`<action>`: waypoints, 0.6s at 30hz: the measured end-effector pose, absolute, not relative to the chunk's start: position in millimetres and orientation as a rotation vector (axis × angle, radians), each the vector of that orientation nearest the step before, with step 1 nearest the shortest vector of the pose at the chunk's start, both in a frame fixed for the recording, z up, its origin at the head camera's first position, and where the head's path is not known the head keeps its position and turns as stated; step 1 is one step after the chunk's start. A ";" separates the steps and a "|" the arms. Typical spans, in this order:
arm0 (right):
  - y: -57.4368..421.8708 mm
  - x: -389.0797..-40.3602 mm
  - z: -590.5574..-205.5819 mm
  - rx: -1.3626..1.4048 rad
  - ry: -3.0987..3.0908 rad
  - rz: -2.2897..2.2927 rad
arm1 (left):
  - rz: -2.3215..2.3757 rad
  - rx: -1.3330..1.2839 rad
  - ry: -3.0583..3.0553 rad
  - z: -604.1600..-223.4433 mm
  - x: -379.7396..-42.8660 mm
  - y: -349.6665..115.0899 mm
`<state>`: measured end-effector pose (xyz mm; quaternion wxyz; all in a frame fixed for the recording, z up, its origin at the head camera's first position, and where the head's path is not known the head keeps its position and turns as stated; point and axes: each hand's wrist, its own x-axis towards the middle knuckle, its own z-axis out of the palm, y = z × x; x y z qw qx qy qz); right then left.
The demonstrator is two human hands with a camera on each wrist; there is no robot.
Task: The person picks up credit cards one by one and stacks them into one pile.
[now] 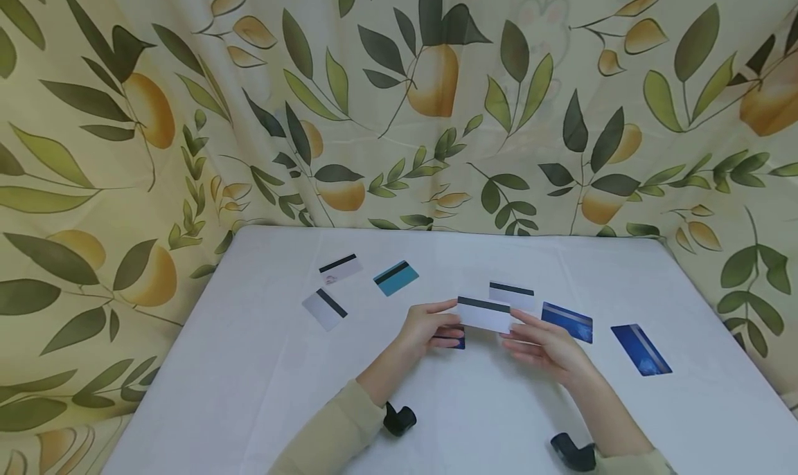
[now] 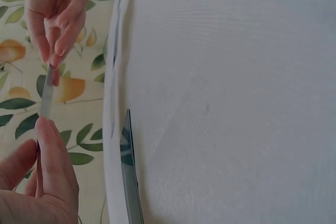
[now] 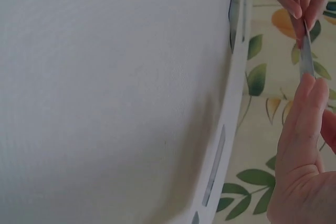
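A white card with a dark magnetic stripe (image 1: pixel 483 316) is held up over the table, stripe along its upper edge. My left hand (image 1: pixel 427 326) pinches its left end between thumb and fingers. At the opposite end, my right hand (image 1: pixel 542 343) grips it the same way. Both wrist views show the card (image 2: pixel 47 95) nearly edge-on between the hands. Below the left hand's fingers lies a blue card (image 1: pixel 460 341), partly hidden. Just behind the held card, another white striped card (image 1: pixel 511 295) rests on the table, its lower part covered.
On the left lie two pale striped cards (image 1: pixel 339 269) and a teal card (image 1: pixel 395 278). To the right are a blue card (image 1: pixel 567 321) and, farther out, another blue card (image 1: pixel 641 350). A leaf-and-fruit patterned curtain (image 1: pixel 399 149) hangs behind the white table (image 1: pixel 249 378).
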<state>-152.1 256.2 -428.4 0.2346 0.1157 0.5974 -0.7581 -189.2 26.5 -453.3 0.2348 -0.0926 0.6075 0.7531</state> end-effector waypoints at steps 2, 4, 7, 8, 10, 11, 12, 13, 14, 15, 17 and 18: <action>251.5 -153.1 -428.8 0.312 1.634 -2.085 | 2.063 -0.250 1.677 -452.8 -188.3 22.0; 246.9 -153.9 -428.6 0.307 1.634 -2.083 | 2.065 -0.250 1.678 -452.7 -187.3 17.9; 240.0 -154.7 -429.2 0.308 1.655 -2.074 | 2.073 -0.243 1.667 -454.2 -186.0 11.8; 237.4 -154.9 -429.6 0.317 1.670 -2.067 | 2.076 -0.245 1.662 -455.0 -185.7 9.8; 232.3 -155.3 -430.4 0.336 1.700 -2.053 | 2.078 -0.241 1.659 -457.4 -185.2 6.2; 229.8 -155.5 -430.9 0.343 1.716 -2.044 | 2.077 -0.241 1.662 -458.1 -184.9 4.4; 227.1 -155.7 -431.5 0.359 1.731 -2.037 | 2.076 -0.245 1.663 -459.0 -184.6 2.6; 224.7 -156.0 -432.3 0.371 1.747 -2.027 | 2.073 -0.248 1.669 -459.8 -184.3 0.9; 222.4 -156.2 -433.1 0.380 1.758 -2.020 | 2.069 -0.250 1.676 -460.6 -184.0 -0.8; 220.4 -156.4 -433.8 0.384 1.768 -2.011 | 2.067 -0.250 1.682 -461.0 -183.7 -2.4; 216.7 -156.8 -435.5 0.393 1.789 -1.996 | 2.058 -0.259 1.696 -461.5 -183.0 -5.3; 214.9 -157.2 -436.4 0.408 1.793 -1.994 | 2.049 -0.265 1.704 -462.0 -182.8 -6.8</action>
